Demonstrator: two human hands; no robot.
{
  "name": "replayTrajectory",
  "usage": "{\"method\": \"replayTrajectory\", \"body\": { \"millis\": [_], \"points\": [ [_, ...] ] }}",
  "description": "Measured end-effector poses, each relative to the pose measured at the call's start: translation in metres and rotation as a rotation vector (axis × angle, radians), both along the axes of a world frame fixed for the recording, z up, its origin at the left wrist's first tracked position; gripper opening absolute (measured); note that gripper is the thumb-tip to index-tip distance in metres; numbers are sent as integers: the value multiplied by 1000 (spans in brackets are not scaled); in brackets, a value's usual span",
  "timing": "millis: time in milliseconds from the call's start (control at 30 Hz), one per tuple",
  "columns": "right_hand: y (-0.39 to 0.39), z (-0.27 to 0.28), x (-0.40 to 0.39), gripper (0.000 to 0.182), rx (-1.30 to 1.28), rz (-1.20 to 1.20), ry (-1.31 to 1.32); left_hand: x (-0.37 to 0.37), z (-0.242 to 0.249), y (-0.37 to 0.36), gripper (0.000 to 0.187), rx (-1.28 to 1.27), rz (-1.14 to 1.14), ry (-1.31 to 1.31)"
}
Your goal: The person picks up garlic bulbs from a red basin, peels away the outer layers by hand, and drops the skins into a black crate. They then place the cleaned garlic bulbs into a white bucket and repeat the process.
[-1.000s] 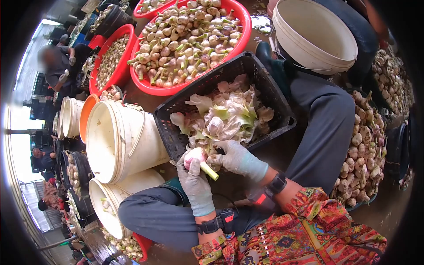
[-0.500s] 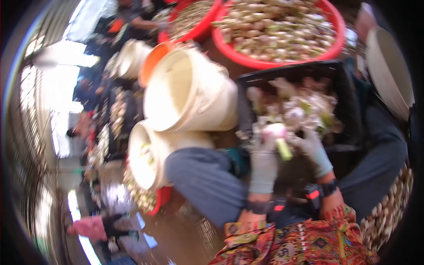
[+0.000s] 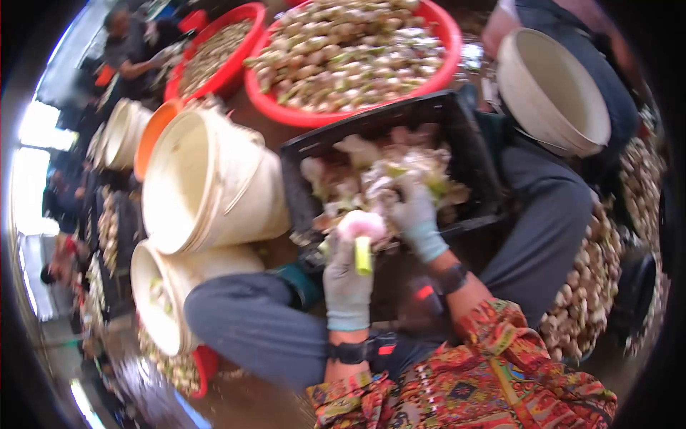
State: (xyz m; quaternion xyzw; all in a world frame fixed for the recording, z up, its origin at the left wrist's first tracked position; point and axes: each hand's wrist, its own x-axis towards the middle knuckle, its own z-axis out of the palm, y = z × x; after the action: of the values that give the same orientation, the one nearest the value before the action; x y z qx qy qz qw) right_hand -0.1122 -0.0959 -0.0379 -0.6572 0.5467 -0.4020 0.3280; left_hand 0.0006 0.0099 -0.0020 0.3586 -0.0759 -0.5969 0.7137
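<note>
A peeled, pinkish-white garlic bulb [image 3: 361, 224] with a short green stem [image 3: 363, 256] is gripped in my left hand [image 3: 348, 275], the stem pointing down toward me. My right hand [image 3: 416, 218] is apart from the bulb, over the near side of a black crate [image 3: 379, 118]. Its gloved fingers curl into the loose garlic skins [image 3: 411, 161]; whether they pinch a piece of skin is hidden. Both hands wear pale gloves. The crate stands tilted in front of me, between my knees, with skins and stalks heaped in it.
Beyond the crate is a red tub [image 3: 450, 64] full of garlic bulbs. White buckets [image 3: 246, 189] lie on their sides to the left, near an orange bucket [image 3: 156, 129]. Another white bucket [image 3: 554, 93] is at right, above a garlic pile [image 3: 586, 286]. People work in the background.
My right hand has moved away from the garlic bulb to the crate's skins, while my left hand still holds the bulb. The view has turned right, shifting the surroundings leftward.
</note>
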Motion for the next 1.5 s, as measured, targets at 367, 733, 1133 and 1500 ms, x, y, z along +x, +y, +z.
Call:
{"method": "replayTrajectory", "body": {
  "millis": [367,733,1133,1500],
  "points": [
    [14,44,-15,12,98,177,-86,13,9,1,57,-45,-229,-201],
    [8,38,-45,19,252,114,-104,-3,13,-15,60,-131,-53,197],
    [37,46,-15,16,184,250,-21,2,-21,-11,49,87,-51,-79],
    [14,41,-19,36,553,417,-171,-3,-12,-15,46,86,-7,-535]
  ]
}}
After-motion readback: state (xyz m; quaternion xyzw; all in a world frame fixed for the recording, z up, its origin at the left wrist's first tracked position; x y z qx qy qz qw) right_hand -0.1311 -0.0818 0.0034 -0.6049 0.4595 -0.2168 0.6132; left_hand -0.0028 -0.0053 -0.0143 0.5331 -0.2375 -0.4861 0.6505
